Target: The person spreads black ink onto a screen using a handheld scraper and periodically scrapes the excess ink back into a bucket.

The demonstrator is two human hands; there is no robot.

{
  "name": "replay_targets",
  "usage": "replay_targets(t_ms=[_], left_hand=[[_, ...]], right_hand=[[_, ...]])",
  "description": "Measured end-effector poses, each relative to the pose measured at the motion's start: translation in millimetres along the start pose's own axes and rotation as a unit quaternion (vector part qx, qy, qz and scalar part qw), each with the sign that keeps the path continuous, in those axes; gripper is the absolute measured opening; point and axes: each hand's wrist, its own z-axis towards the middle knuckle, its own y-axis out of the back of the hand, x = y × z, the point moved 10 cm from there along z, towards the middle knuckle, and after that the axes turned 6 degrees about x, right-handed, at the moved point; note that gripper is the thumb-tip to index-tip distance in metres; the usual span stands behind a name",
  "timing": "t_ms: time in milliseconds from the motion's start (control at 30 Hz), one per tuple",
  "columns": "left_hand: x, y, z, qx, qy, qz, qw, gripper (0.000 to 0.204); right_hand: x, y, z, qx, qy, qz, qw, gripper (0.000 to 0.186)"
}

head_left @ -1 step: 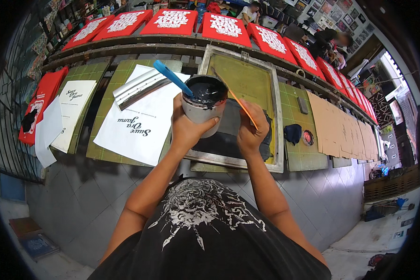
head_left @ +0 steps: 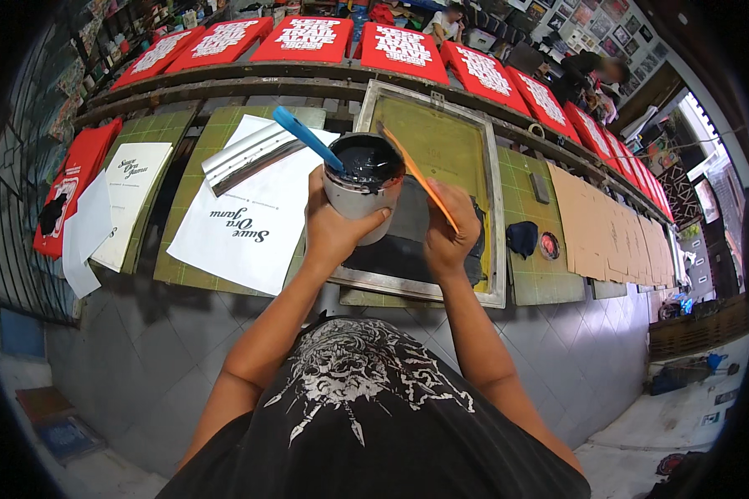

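Note:
My left hand (head_left: 338, 226) is wrapped round a grey tub (head_left: 359, 201) of thick black ink, held up over the near left part of a screen printing frame (head_left: 498, 224). A blue-handled tool (head_left: 305, 135) stands in the ink, leaning out to the left. Closed on a flat orange spatula (head_left: 426, 185), my right hand (head_left: 452, 239) is beside the tub. The spatula's dark-smeared upper end is at the tub's right rim; whether it touches is unclear. Below my hands, black ink covers the near part of the yellow-green mesh (head_left: 449, 133). The tub hides part of it.
To the left, a metal squeegee (head_left: 249, 158) lies on a printed white sheet (head_left: 224, 249). Right of the frame are a dark cloth (head_left: 521, 239), a small round container (head_left: 549, 244) and brown printed sheets (head_left: 595, 224). Red printed shirts (head_left: 302, 40) line the far table; two people are beyond.
The orange spatula has turned slightly in my right hand, showing more of its flat face. My left hand and the tub stay put.

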Motion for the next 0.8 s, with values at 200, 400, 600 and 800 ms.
replay_targets(t_ms=[200, 400, 600, 800], left_hand=[[-4, 9, -1, -0.013, 0.000, -0.002, 1.000, 0.087], [-9, 18, -2, -0.022, -0.004, 0.008, 1.000, 0.087], [-9, 20, -3, -0.026, -0.010, 0.002, 1.000, 0.085], [1, 20, -3, -0.019, -0.006, 0.021, 1.000, 0.085]], right_hand=[[23, 8, 6, 0.101, 0.077, -0.156, 0.980, 0.031], [19, 22, 8, 0.156, 0.095, -0.299, 0.937, 0.039], [29, 26, 23, 0.111, 0.079, -0.306, 0.942, 0.040], [48, -28, 25, 0.175, 0.143, -0.330, 0.916, 0.035]])
